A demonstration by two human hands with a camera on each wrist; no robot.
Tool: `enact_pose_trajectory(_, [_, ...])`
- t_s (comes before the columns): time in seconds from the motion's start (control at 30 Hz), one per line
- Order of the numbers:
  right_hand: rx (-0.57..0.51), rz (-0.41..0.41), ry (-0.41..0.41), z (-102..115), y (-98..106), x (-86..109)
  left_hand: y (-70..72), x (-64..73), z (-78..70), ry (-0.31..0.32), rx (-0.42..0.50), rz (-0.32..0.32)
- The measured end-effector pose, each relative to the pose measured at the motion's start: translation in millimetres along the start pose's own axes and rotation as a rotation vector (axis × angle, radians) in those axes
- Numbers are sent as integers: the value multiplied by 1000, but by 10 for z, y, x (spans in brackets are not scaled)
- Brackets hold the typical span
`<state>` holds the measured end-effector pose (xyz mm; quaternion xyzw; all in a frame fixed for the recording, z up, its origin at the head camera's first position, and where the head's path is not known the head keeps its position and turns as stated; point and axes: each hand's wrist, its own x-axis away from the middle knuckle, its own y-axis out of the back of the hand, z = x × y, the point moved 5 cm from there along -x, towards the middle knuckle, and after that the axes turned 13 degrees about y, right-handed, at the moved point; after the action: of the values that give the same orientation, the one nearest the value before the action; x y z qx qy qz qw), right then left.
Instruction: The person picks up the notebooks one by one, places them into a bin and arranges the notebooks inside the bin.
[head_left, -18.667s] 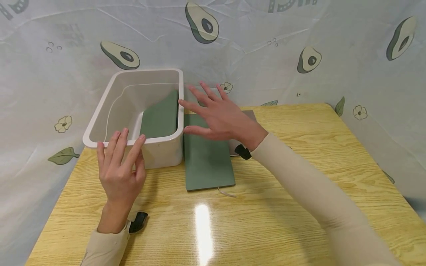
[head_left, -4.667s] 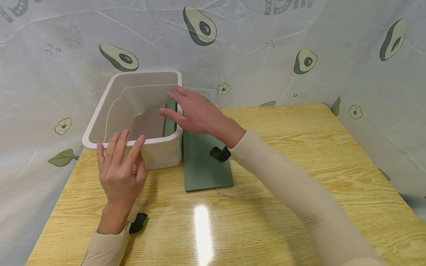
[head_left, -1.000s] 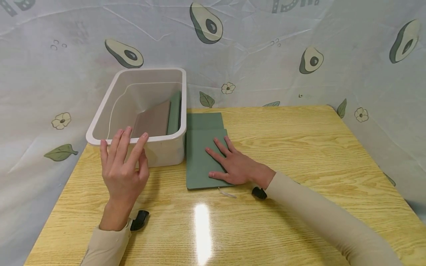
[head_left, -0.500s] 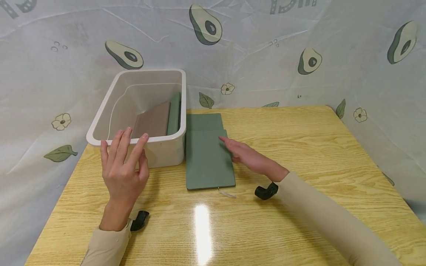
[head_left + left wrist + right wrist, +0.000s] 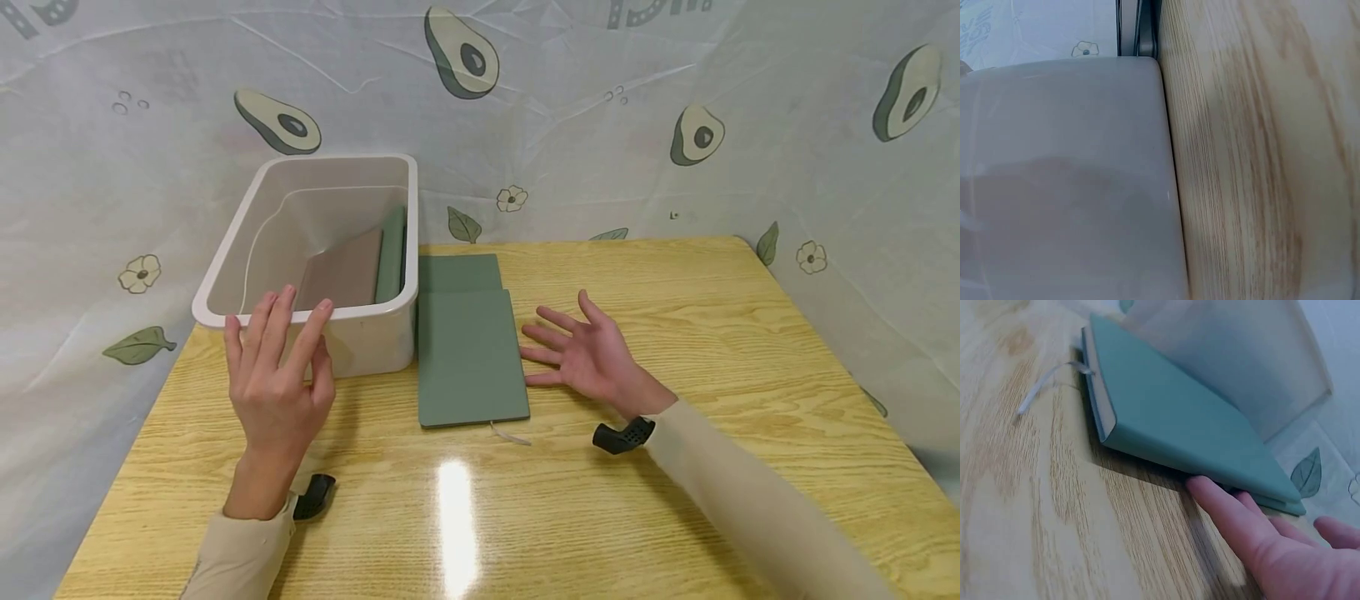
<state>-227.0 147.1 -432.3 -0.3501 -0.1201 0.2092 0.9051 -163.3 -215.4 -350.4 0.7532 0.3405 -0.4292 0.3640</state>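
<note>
My left hand (image 5: 277,387) rests its nearly straight fingers on the front rim of a whitish plastic bin (image 5: 367,342); that bin's wall fills much of the left wrist view. Inside, a brown notebook (image 5: 341,271) and a green notebook (image 5: 391,254) lean toward the right wall. To the right of the bin, a green notebook (image 5: 468,358) with a ribbon lies flat on another green notebook (image 5: 465,271), which sticks out behind. Palm up, my right hand (image 5: 592,358) has its fingers spread at the top notebook's right edge. The right wrist view shows fingertips (image 5: 1200,486) at its spine.
The wooden table (image 5: 675,317) reaches to the right and toward me. A patterned cloth (image 5: 570,125) hangs behind it and at the sides. The ribbon (image 5: 510,435) trails from the notebook's near edge onto the table.
Earlier, the brown notebook went from the table into the bin. My right hand then lay on the top green notebook; now it has slid right and turned palm up. The left hand stayed put.
</note>
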Motion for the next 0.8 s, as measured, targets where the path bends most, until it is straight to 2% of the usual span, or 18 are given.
enact_pose_trajectory(0.13, [-48, 12, -26, -16, 32, 50, 3, -5, 1, 0, -1, -3])
enact_pose_trajectory(0.5, [-59, -17, -47, -38, 78, 77, 3, -10, 9, 2, -9, 3])
enact_pose_trajectory(0.8, [-78, -83, -71, -53, 13, 72, 4, -14, 12, -1, -9, 6])
